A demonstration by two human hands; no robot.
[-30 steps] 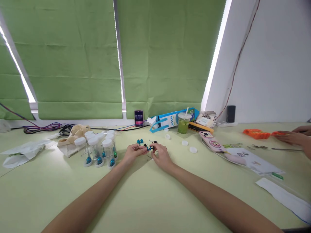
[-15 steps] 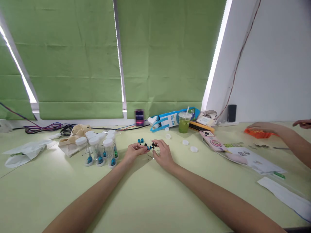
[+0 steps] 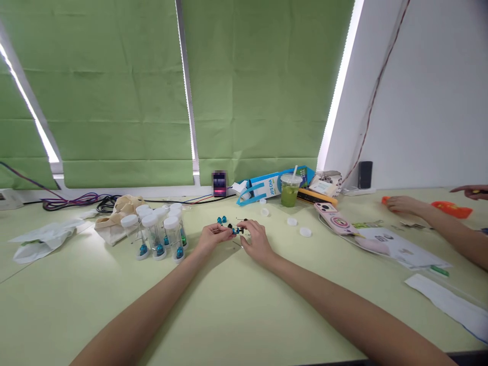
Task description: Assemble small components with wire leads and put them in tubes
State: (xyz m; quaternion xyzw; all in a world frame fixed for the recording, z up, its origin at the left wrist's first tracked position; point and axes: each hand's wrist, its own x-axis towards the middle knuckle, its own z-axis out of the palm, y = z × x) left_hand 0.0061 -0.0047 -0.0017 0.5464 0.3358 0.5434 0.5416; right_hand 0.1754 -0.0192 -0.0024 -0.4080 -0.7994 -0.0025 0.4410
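Just right of the table's middle, my left hand (image 3: 212,238) is closed, its thumb and fingers pinching a small blue-and-black part (image 3: 236,231). From the other side my right hand (image 3: 256,242) grips the black end of the same part between thumb and fingertips. Its exact kind is too small to make out. Two little blue pieces (image 3: 221,219) sit on the table behind my left hand. A thin metal rod (image 3: 238,244) lies beneath my fingers. Left of my hands stand several clear tubes (image 3: 174,243) with white ends, each with a blue or green piece near the bottom.
Loose white caps (image 3: 292,222) are scattered to the right, before a cup of green drink (image 3: 290,192) and a blue-and-white bag (image 3: 263,189). A phone (image 3: 335,221) and papers (image 3: 400,246) lie farther right. There, another person's hand (image 3: 406,205) touches orange material.
My hands stay around the small part, with slight finger movement. At the right, the other person's hand shifts on the orange material, and more of it shows behind the wrist.
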